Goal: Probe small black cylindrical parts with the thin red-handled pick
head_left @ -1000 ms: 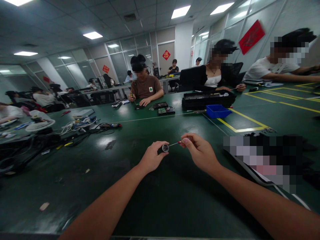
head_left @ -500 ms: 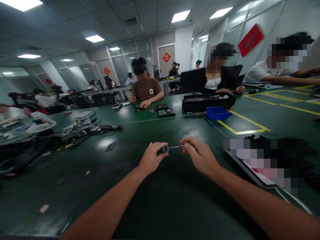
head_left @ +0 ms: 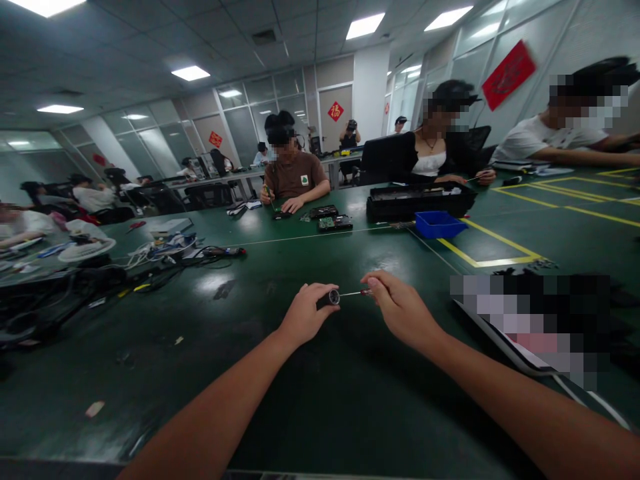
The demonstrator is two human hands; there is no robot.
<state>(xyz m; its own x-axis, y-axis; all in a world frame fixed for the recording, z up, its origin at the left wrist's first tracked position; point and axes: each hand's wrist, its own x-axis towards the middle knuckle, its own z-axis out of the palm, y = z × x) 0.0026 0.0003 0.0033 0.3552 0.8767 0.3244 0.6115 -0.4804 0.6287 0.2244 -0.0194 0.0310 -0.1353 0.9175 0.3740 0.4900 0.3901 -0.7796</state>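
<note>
My left hand is closed around a small round metal-faced part, held just above the green table. My right hand pinches a thin screwdriver with a red handle. Its tip points left and meets the face of the round part. Both forearms reach in from the bottom edge.
A blurred-out dark object lies right of my right hand. Farther back sit a blue bin, a black case, circuit boards and a tangle of cables at left. Several people sit along the table's far side.
Both hands stay together with the screwdriver tip on the round part; they shifted only slightly as the view moved.
</note>
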